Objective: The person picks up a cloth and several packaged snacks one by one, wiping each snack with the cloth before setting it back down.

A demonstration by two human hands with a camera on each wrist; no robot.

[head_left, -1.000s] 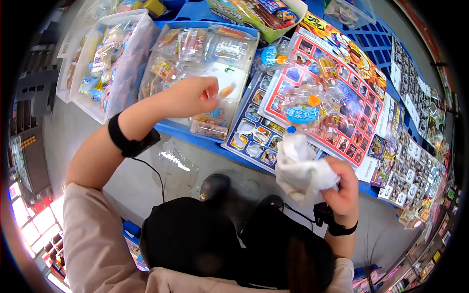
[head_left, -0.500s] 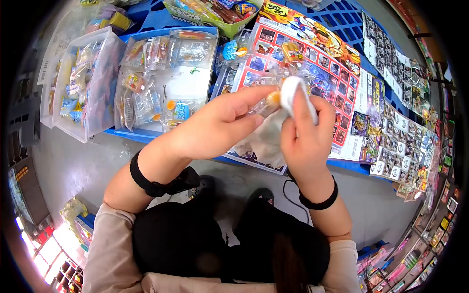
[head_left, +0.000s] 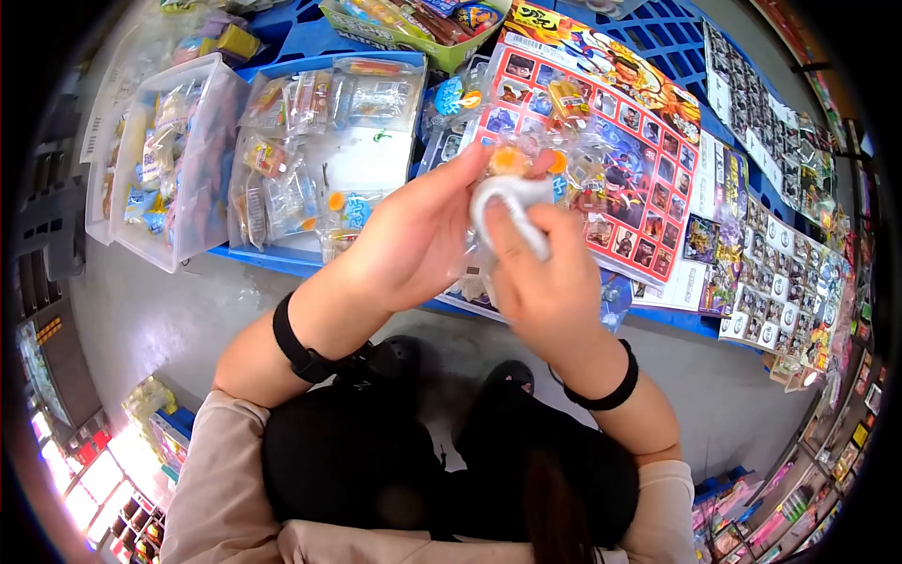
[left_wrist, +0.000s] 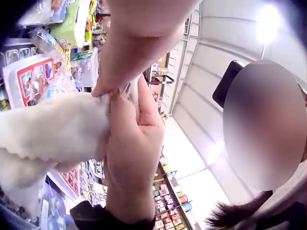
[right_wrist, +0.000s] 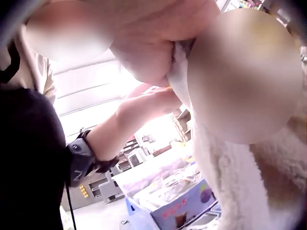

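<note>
In the head view my left hand holds a small clear snack packet with something orange in it, its thumb and fingertips on either side. My right hand grips a folded white cloth and presses it against the packet. Both hands are raised together over the stacked printed sheets. A length of the cloth hangs from my right hand in the left wrist view. The right wrist view shows the cloth close up, and the packet is hidden there.
A blue-edged tray of clear snack packets lies to the left, beside a translucent bin full of wrapped snacks. Printed card sheets with more packets on them cover the right. A green box of snacks stands behind.
My left hand went from above the tray to the middle with the packet. My right hand brought the cloth up to it, and both then moved slightly left. The head view shifted.
</note>
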